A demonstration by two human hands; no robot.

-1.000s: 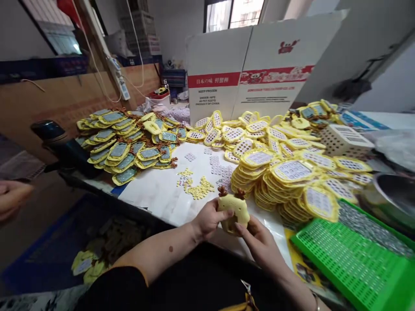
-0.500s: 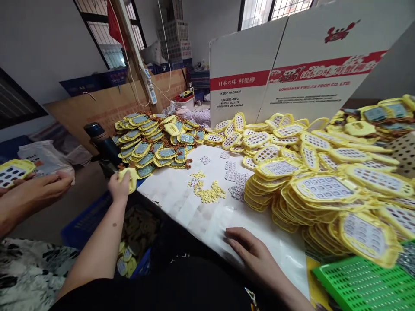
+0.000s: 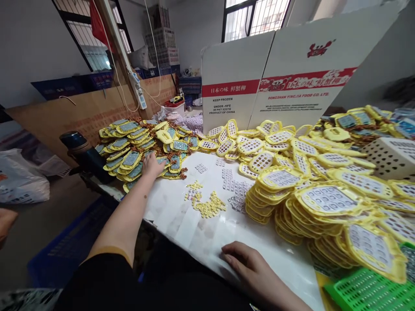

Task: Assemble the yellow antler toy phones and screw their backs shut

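My left hand (image 3: 153, 166) lies on the stack of yellow plastic casings with grey-green boards (image 3: 129, 159), fingers apart, touching a casing at its right side. Brown wire bundles (image 3: 183, 172) poke out from among these casings. My right hand (image 3: 244, 259) rests on the white table top (image 3: 188, 224), loosely bent, thumb and fingers apart, holding nothing. Between the hands lie a heap of small yellow parts (image 3: 210, 205) and rows of small clear-looking key pieces (image 3: 238, 192). To the right are stacked yellow casings with white keypad faces (image 3: 327, 196).
A printed white carton panel (image 3: 233, 99) stands behind the casings. A green perforated basket (image 3: 372, 289) sits at lower right, a white perforated one (image 3: 389, 157) beyond. A dark flask (image 3: 78, 149) stands at left, above a blue crate (image 3: 65, 250). Another person's hand (image 3: 6, 222) shows at the left edge.
My left hand has moved right and onto the stack; the yellow casing it held out at the left is no longer in it. The other person's casing has left view. My right hand stays put.
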